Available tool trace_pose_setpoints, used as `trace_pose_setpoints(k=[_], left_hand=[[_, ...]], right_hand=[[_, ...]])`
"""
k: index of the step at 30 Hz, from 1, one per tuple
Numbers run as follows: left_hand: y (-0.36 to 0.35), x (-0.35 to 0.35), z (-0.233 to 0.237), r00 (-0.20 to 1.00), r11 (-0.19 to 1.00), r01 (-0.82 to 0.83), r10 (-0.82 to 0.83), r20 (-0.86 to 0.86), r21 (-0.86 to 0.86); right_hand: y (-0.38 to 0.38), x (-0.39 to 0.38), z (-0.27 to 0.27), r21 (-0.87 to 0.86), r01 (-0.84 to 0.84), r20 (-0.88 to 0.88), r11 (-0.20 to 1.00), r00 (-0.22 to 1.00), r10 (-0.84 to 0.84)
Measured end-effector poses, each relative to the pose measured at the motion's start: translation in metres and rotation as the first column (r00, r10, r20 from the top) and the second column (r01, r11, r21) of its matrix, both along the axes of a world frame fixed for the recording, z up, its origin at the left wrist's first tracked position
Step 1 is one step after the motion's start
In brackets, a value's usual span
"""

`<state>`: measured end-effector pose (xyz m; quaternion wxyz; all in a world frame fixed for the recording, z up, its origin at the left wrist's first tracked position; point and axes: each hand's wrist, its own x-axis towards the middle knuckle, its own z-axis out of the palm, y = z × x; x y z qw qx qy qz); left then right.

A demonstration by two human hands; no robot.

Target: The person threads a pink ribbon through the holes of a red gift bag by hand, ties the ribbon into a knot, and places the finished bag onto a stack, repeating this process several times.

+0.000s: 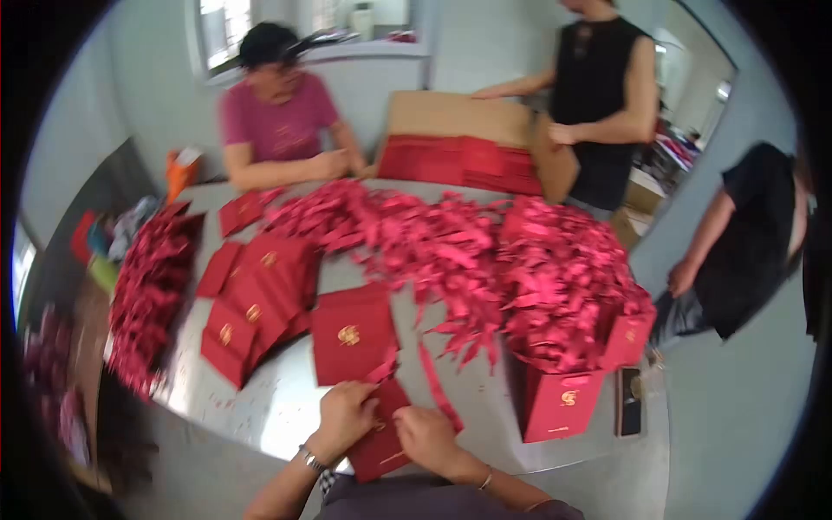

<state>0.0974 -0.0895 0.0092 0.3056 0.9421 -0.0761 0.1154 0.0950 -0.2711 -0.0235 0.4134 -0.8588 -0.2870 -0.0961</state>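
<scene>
Close to my body, a red paper bag with gold print lies tilted at the table's near edge. My left hand is closed at its upper left side, with a short piece of pink-red ribbon just above the fingers. My right hand is curled closed at the bag's right edge; what lies under its fingertips is partly hidden. A long red ribbon runs down the table and passes behind my right hand. Just beyond sits a stack of red bags with a gold emblem.
Ribboned bags form a big heap at right, beside a standing red bag and a phone. More bags and ribbons lie left. Across the table, one person sits and another handles a cardboard box; a third stands right.
</scene>
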Motion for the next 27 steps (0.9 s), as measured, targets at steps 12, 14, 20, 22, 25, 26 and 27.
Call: trace_pose_setpoints(k=[12, 14, 20, 22, 25, 26, 27], left_hand=[[0.102, -0.038, 0.025, 0.815, 0.887, -0.433, 0.462, 0.349, -0.164], [0.159, -0.051, 0.013, 0.683, 0.749, -0.572, 0.661, 0.311, -0.335], [0.309, -0.103, 0.021, 0.574, 0.483, -0.453, 0.801, 0.17, -0.749], [0.317, -0.11, 0.044, 0.552, 0.334, -0.423, 0.832, 0.053, -0.842], [0.364, -0.117, 0.042, 0.519, 0.377, -0.467, 0.849, 0.097, -0.8], [0.395, -0.128, 0.024, 0.466, 0.494, -0.582, 0.854, 0.233, -0.646], [0.387, -0.187, 0.021, 0.387, 0.432, -0.638, 0.895, 0.219, -0.638]], right_hand=[[-0.004, -0.001, 0.005, 0.064, -0.019, -0.112, 0.998, 0.993, 0.026], [-0.005, -0.001, 0.008, 0.085, -0.03, -0.153, 0.996, 0.987, 0.043], [-0.004, 0.0, 0.007, 0.101, -0.029, -0.127, 0.994, 0.991, 0.042], [-0.004, 0.001, 0.002, 0.093, -0.033, -0.129, 0.995, 0.991, 0.045], [-0.004, 0.004, -0.002, 0.083, -0.015, -0.136, 0.996, 0.99, 0.026], [-0.004, 0.002, -0.003, 0.077, -0.024, -0.156, 0.997, 0.987, 0.036], [0.002, -0.004, -0.004, 0.071, -0.117, -0.175, 0.991, 0.976, 0.128]])
